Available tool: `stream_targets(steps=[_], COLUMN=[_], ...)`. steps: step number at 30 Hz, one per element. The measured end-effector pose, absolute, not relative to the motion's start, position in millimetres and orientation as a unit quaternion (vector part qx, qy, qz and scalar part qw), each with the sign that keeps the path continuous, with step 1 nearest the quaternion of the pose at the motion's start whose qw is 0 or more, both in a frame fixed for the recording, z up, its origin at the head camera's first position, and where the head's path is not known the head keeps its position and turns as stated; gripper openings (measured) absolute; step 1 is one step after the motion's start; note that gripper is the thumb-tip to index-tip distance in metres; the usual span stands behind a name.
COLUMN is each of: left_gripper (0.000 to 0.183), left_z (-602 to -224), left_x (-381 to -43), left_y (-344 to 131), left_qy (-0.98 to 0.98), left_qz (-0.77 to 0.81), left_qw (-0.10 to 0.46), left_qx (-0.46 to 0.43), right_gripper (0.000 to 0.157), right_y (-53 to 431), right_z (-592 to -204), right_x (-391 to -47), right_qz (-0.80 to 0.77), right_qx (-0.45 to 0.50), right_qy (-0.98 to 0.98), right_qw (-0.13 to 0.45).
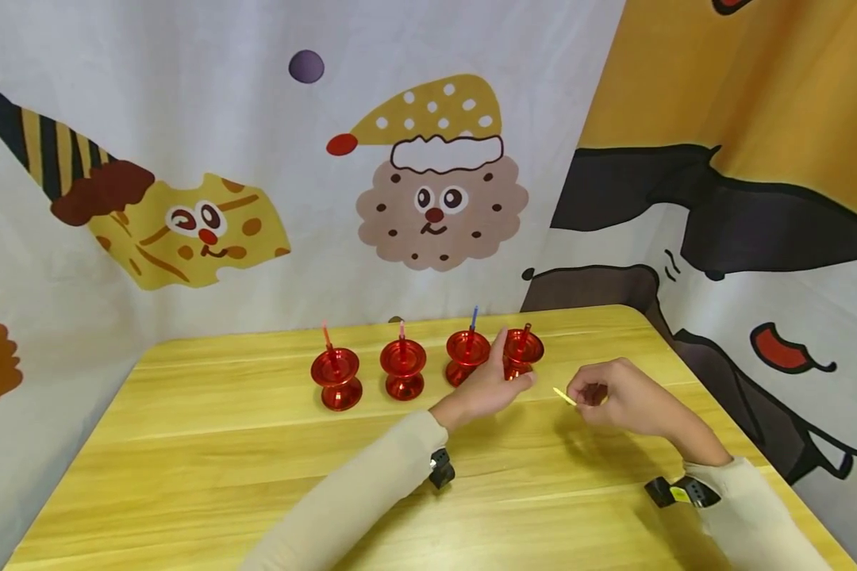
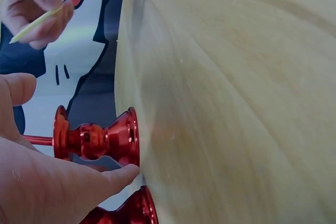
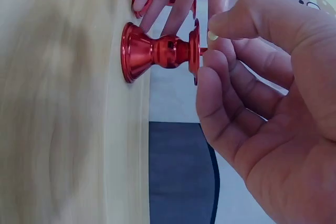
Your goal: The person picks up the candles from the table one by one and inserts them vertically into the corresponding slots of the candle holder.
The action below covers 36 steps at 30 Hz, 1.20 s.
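Note:
My right hand (image 1: 624,396) pinches a thin yellow candle (image 1: 564,396) above the table, to the right of the rightmost shiny red candle holder (image 1: 532,346). A bare red stem (image 1: 527,328) rises from that holder's dish. My left hand (image 1: 487,390) is beside this holder with straight fingers, between it and the neighbouring red holder (image 1: 459,374). In the left wrist view a fingertip (image 2: 128,172) lies at the holder's base (image 2: 126,137); contact is hard to tell. Only the end of the yellow candle (image 3: 212,35) shows in the right wrist view.
A blue candle (image 1: 474,317) stands in the neighbouring holder. Farther left, two more red holders carry a pink candle (image 1: 402,330) and an orange-red candle (image 1: 326,335). All stand on a wooden table (image 1: 207,444) near its back edge, before a cartoon-printed curtain (image 1: 257,119).

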<state>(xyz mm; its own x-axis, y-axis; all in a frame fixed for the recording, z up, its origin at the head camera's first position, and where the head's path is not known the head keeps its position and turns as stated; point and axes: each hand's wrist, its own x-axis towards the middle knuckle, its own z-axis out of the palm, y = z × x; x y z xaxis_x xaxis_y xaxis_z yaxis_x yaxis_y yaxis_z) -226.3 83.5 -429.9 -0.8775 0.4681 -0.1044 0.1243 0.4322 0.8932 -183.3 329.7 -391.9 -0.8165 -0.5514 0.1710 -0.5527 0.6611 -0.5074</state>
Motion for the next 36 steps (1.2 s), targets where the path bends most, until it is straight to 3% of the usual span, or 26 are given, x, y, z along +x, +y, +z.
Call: stream_targets(steps=[9, 16, 36], left_gripper=[0.094, 0.088, 0.082], left_z=[-438.7, -445.9, -450.3], left_x=[-232.6, -237.8, -238.5], left_y=[96.6, 108.3, 116.6], left_qy=[0.835, 0.836, 0.826], left_qz=[0.515, 0.524, 0.547], left_qw=[0.127, 0.087, 0.065], left_qx=[0.15, 0.137, 0.122], right_gripper=[0.023, 0.011, 0.004], right_y=[316.3, 301.1, 287.6], right_z=[-389.0, -375.4, -372.2], right_x=[-204.2, -219.8, -261.2], right_qz=[0.342, 0.372, 0.365], right_qx=[0.252, 0.227, 0.196], right_qy=[-0.905, -0.897, -0.895], right_qw=[0.035, 0.075, 0.168])
